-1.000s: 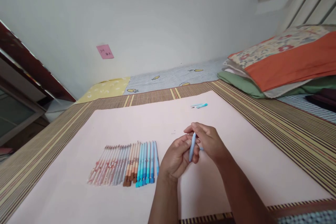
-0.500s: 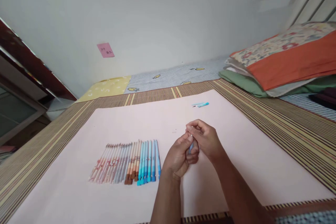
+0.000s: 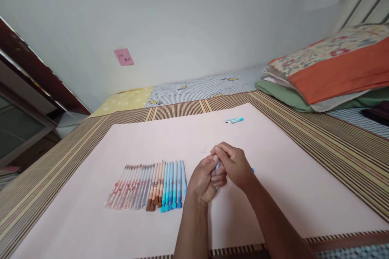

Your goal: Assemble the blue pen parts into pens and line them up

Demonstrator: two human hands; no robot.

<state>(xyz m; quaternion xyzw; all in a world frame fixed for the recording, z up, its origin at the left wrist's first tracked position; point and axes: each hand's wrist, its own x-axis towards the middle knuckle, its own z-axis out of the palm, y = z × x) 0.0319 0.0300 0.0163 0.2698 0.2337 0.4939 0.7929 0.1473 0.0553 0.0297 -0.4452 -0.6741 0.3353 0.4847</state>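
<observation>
My left hand (image 3: 206, 180) is wrapped round a light blue pen (image 3: 217, 167), which shows only in part between the fingers. Over the pen's upper end, my right hand (image 3: 232, 162) is closed, its thumb and fingers pinched together against the left hand; the tip is hidden. To the left, a row of pens (image 3: 154, 186) lies side by side on a pale pink sheet (image 3: 146, 234): clear ones, brown and peach ones, then blue ones. A small blue piece (image 3: 253, 170) peeks out beside my right wrist, mostly hidden.
Near the sheet's far edge lie pen parts (image 3: 236, 120), one blue and white. The sheet rests on a striped mat (image 3: 304, 145). Folded bedding (image 3: 331, 73) is piled at the right, against a pale wall (image 3: 194, 20) bearing a pink note (image 3: 123, 56).
My right hand has shifted slightly left and closed further over the pen's top end. The small blue piece now shows beside my right wrist. The view has moved slightly.
</observation>
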